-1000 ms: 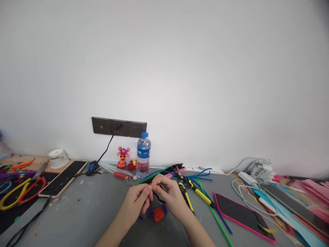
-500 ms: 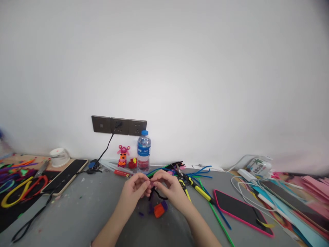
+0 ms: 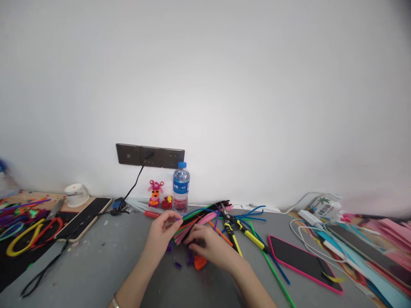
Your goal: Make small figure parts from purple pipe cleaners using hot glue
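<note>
My left hand is raised above the table with thumb and forefinger pinched together; a tiny purple bit shows at the fingertips. My right hand hovers low, fingers curled and thumb apart, its fingertips by the near ends of a pipe cleaner bundle in pink, black, green and orange. Under the right palm sits an orange piece, partly covered, with purple scraps to its left. Yellow-and-black pliers lie open just right of the bundle.
A water bottle stands at the wall beside a small pink-and-orange figure. On the right are a pink-cased phone, white cables and coloured paper. To the left lie another phone, scissors and a white tub.
My hands have parted: the right one moved lower and the left slightly left. The black pipe cleaner that was between them is no longer plainly visible. More of the bundle shows.
</note>
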Motion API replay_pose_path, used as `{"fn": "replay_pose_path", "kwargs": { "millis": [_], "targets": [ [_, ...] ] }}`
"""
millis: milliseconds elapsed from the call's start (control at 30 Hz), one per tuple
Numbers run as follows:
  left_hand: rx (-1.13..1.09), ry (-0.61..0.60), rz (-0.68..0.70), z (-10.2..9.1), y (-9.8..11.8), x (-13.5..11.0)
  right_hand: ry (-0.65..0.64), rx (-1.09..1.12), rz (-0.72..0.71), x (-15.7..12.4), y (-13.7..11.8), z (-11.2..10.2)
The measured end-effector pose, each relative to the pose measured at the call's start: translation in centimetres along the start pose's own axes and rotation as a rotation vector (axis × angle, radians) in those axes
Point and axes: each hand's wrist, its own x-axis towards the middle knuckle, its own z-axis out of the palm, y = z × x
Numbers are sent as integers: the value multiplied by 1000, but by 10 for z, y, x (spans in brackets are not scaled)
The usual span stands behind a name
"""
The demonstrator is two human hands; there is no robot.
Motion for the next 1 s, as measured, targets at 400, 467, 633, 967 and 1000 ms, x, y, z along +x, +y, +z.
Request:
{"fn": "replay_pose_path", "kwargs": {
  "millis": [400,467,633,967,1000],
  "targets": [
    [26,-8,-6,-2,1,0,-82,-110,22,0,-3,12],
    [20,-13,-6,-1,-1,0,-56,-83,25,1,-3,15],
    [-66,8,-5,-2,-1,0,94,114,55,4,0,11],
    [-104,-98,-93,4,4,-3,313,867,159,9,5,-12],
    [-108,-109,-98,4,5,-3,310,892,154,8,3,-13]
  ]
}}
